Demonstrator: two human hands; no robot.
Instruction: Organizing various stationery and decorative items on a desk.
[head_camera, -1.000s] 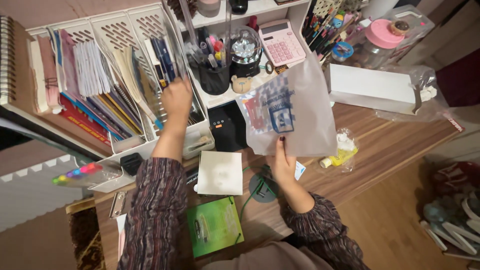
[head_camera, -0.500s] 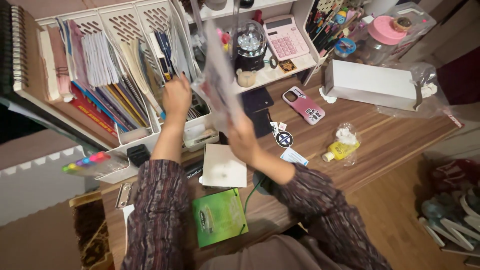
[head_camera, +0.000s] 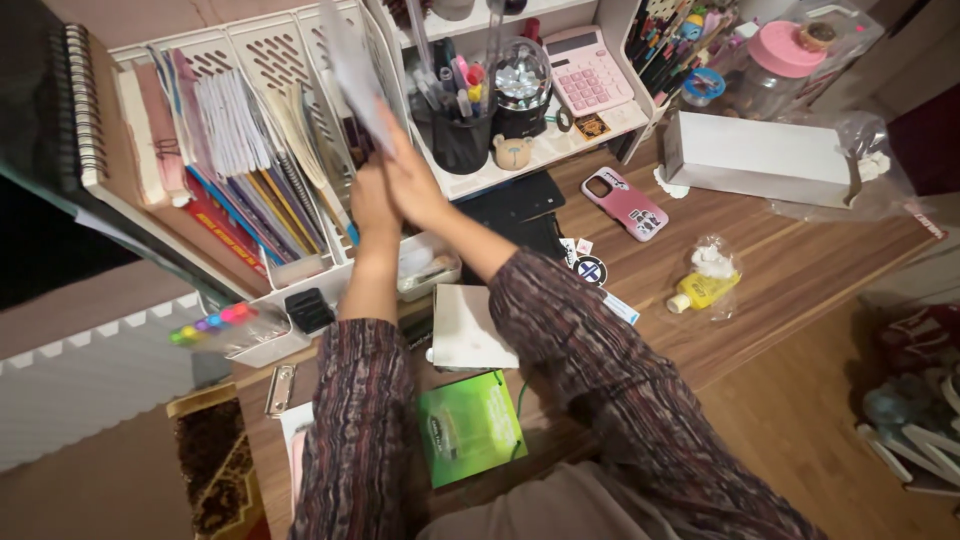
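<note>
My right hand (head_camera: 418, 185) holds a pale printed paper sheet (head_camera: 352, 72) edge-on at the slots of the white file rack (head_camera: 250, 45). Pressed against it on the left is my left hand (head_camera: 370, 205), in front of the rack's rightmost slot; whether it grips anything cannot be told. Books and folders (head_camera: 235, 160) stand in the rack's slots. Both sleeves are dark and patterned.
A black pen cup (head_camera: 460, 140), glass ball, bear figure and pink calculator (head_camera: 590, 68) sit on the shelf. On the wooden desk (head_camera: 800, 270) lie a pink phone (head_camera: 625, 203), white box (head_camera: 760, 158), yellow bottle in a bag (head_camera: 703, 288), white pad (head_camera: 470, 328) and green packet (head_camera: 470, 428).
My right hand has swung the sheet from the middle of the desk leftward and up to the file rack, uncovering the phone. My left hand stayed at the rack.
</note>
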